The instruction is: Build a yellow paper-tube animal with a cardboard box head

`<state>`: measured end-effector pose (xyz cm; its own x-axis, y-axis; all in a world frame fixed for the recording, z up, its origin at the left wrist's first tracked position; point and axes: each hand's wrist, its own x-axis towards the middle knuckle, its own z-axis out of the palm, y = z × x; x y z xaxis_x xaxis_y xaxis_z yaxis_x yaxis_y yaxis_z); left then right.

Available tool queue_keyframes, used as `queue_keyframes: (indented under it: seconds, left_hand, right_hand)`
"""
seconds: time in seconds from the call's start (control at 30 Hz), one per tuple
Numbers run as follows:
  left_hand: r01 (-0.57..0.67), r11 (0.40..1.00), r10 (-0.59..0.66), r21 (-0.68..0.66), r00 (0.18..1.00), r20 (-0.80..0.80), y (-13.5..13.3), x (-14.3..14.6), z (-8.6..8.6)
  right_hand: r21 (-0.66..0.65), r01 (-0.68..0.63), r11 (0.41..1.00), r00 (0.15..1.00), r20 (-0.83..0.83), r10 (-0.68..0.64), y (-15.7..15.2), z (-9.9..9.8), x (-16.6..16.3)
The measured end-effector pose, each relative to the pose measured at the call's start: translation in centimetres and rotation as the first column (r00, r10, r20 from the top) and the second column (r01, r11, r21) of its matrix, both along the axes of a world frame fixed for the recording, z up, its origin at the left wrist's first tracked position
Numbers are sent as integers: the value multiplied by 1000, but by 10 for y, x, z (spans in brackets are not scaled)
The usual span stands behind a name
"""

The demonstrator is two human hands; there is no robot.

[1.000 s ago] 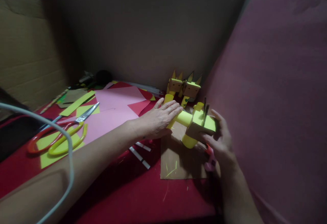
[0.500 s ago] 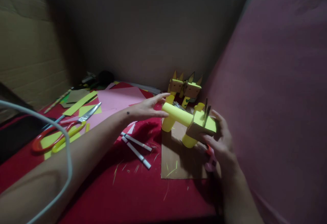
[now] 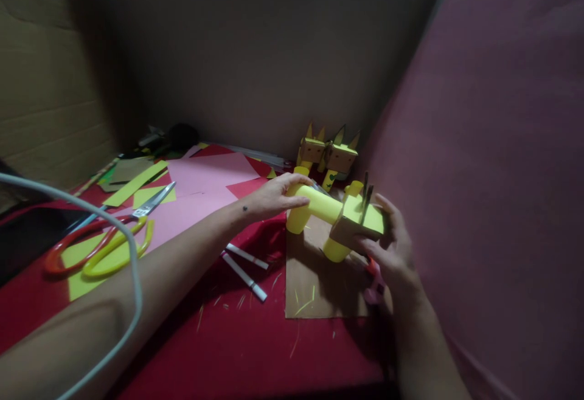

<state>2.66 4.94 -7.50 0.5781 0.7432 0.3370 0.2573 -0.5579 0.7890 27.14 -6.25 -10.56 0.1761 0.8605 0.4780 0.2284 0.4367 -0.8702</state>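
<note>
A yellow paper animal figure with a tube body, tube legs, a boxy head and two dark upright sticks stands over a cardboard sheet. My right hand grips its head from the right, thumb in front and fingers behind. At the other end, my left hand has its thumb and fingers around the rear of the tube body. Beneath my right hand lies a pink and red object, partly covered, perhaps a tape dispenser. Two similar figures, one on the left and one on the right, stand behind.
Scissors with red and yellow handles lie left on yellow paper. Pink paper sheets spread behind my left arm. Two white pens or sticks and paper scraps lie on the red cloth. A pale cable crosses the left foreground.
My left hand has moved right and closed on the rear of the yellow paper animal figure. My right hand keeps its hold on the head. The view has shifted slightly.
</note>
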Motion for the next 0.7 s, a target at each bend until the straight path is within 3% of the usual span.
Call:
queue_keyframes:
  seconds: [0.3, 0.7]
  left_hand:
    - [-2, 999, 2, -49, 1000, 0, -3, 0, 3]
    - [-22, 999, 26, 35, 993, -118, -2, -2, 5]
  right_hand:
    - [22, -13, 1000, 1000, -18, 13, 1, 0, -1]
    - [-17, 4, 1000, 999, -43, -5, 0, 4, -4]
